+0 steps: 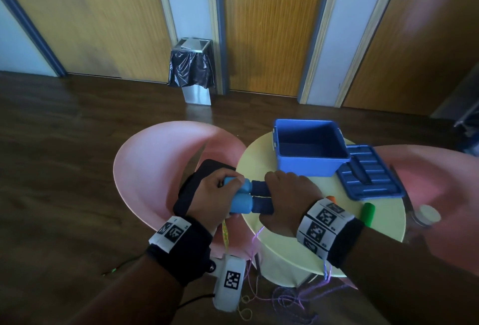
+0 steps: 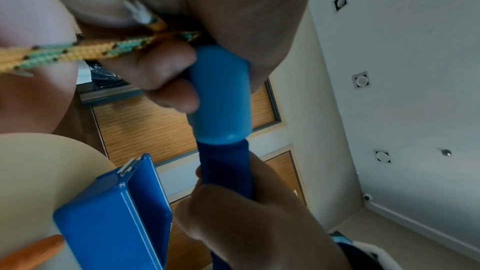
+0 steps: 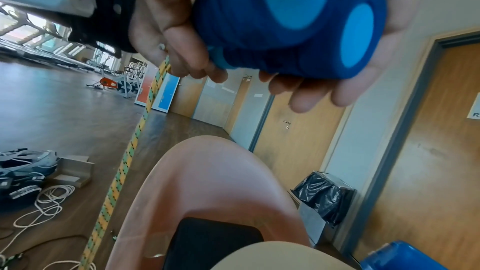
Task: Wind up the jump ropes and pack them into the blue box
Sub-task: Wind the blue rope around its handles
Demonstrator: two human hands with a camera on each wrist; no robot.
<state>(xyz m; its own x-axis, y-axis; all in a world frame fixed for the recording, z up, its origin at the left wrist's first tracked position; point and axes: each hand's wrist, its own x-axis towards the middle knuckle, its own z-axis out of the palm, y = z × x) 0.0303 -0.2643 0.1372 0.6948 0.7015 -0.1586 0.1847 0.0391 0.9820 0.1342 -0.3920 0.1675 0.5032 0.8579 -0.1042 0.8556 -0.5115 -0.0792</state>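
1. Left hand [image 1: 210, 195]: fingers curled round the light-blue ends of the two jump-rope handles [image 1: 250, 196], which lie side by side and level at the near-left edge of the round worktop [image 1: 337, 210].
2. Right hand [image 1: 287, 195]: fingers wrapped round the dark-blue grip ends of the same two handles; the right wrist view shows both round end caps side by side in the palm.
3. Yellow-green rope [image 3: 122, 171]: leaves the handles at the left hand and drops toward the floor, off the worktop edge.
4. Purple cord [image 1: 290, 296]: hangs below the right wrist and lies in loose loops on the floor under the worktop.
5. Blue box [image 1: 311, 148]: open and upright, just beyond the right hand on the far part of the worktop; nothing shows inside it.
6. Blue lid [image 1: 368, 171]: lies flat to the right of the box, its far corner overlapped by the box.
7. Green handle [image 1: 368, 213] and orange handle [image 1: 331, 198]: just right of the right wrist, near the worktop's right edge.
8. Pink chair [image 1: 160, 169]: beyond and below the left hand, a dark flat object [image 1: 197, 187] on its seat; a second pink chair [image 1: 440, 195] stands to the right of the worktop.
9. Room: dark wood floor [image 1: 77, 130], wooden doors [image 1: 269, 26] and a lined bin [image 1: 193, 68] against the far wall.
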